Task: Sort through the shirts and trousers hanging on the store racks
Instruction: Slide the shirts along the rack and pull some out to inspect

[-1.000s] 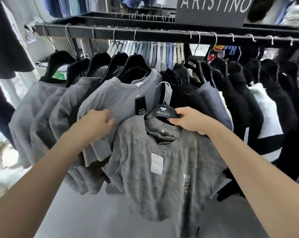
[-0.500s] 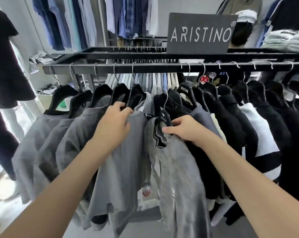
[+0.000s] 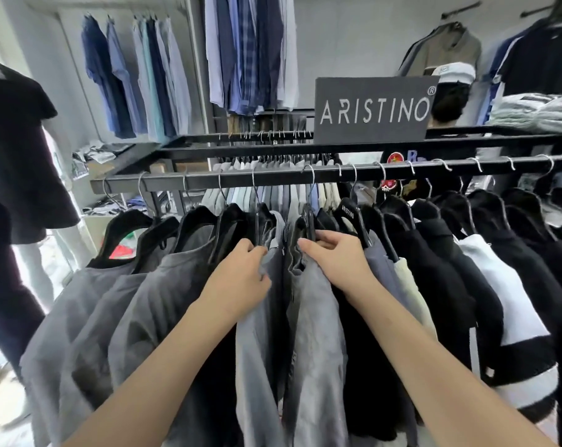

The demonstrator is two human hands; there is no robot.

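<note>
On the black rack [image 3: 202, 182], grey shirts [image 3: 89, 311]

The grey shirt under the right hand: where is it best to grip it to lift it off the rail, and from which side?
I would grip the black hanger at its neck, under the wire hook, not the slack grey shirt. Come from the front through the gap on the left; black garments crowd its right.

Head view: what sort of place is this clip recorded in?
Most likely a clothing shop. A black rail holds grey tops and black tops on hangers, an ARISTINO sign stands above it, and blue shirts hang along the back wall.
</note>
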